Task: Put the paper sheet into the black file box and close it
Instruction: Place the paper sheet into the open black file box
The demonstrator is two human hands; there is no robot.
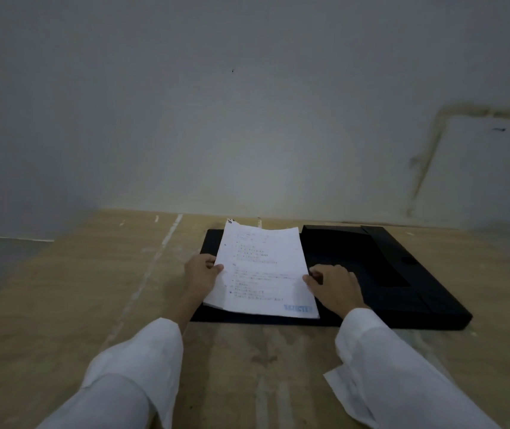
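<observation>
Both hands (270, 277) pinch the paper sheet (263, 270) between them.

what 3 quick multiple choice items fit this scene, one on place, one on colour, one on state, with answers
1. Where is the paper sheet?
A. above the open file box
B. on the floor
C. pinned to the wall

2. What colour are the sleeves?
A. red
B. white
C. black

3. How is the sheet held?
A. left hand only
B. lying free
C. both hands grip its side edges

Answers: 1 A, the sheet overlaps the black panel; 2 B, both forearms wear white; 3 C, left hand and right hand pinch opposite edges.
</observation>
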